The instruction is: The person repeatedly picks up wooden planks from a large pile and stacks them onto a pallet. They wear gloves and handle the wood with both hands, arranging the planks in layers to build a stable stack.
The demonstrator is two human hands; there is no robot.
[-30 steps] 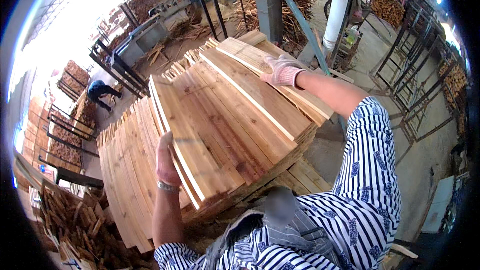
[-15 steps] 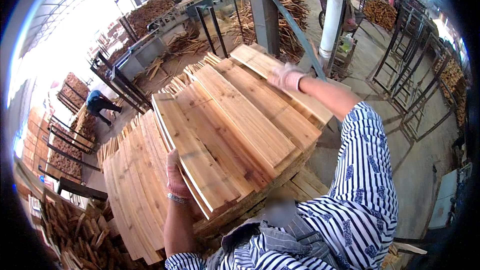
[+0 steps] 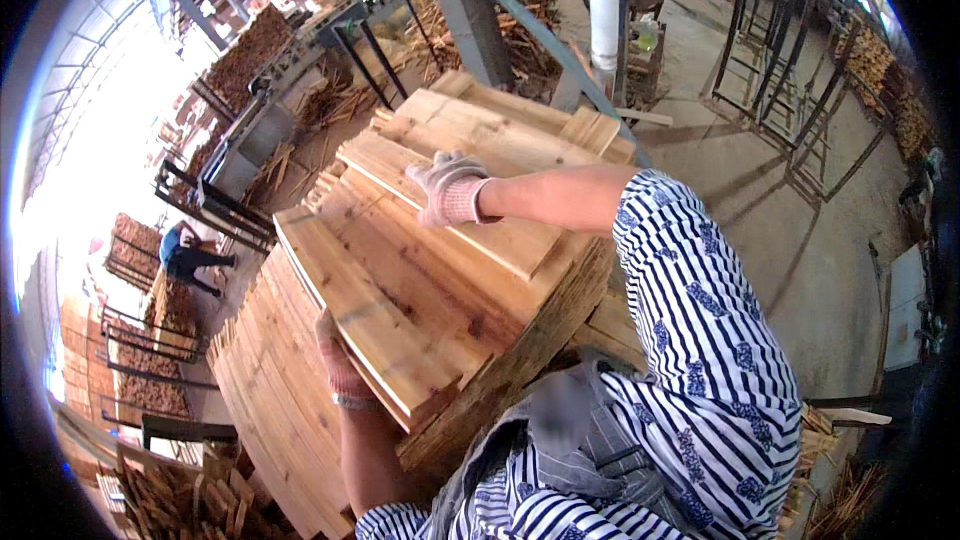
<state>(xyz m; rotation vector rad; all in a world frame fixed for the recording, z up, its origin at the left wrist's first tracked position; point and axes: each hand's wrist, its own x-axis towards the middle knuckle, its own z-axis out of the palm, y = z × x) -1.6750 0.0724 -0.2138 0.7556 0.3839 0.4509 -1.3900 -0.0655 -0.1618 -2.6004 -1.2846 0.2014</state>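
My left hand (image 3: pixel 343 365), in a pale pink work glove, grips the outer edge of a thick wooden board (image 3: pixel 365 310) at the left of the raised pile. The undersides of its fingers are hidden. Farther right, my right hand (image 3: pixel 450 190), also gloved, reaches across the pile and closes over a board (image 3: pixel 515 245) in the middle, palm down. Between these two boards lies a wide reddish-brown board (image 3: pixel 440 270) with knots. More pale boards (image 3: pixel 490 130) lie beyond my right hand.
A lower layer of boards (image 3: pixel 275 380) spreads at the left. Metal rack frames (image 3: pixel 785 70) stand on the right, and a grey post (image 3: pixel 465 15) with a slanted bar rises behind the pile. Scrap wood (image 3: pixel 200 495) lies lower left. Another person (image 3: pixel 190 258) bends over far left.
My right hand has moved left from the far-right board onto the middle board. My left hand stays at the left edge. The whole view has shifted slightly.
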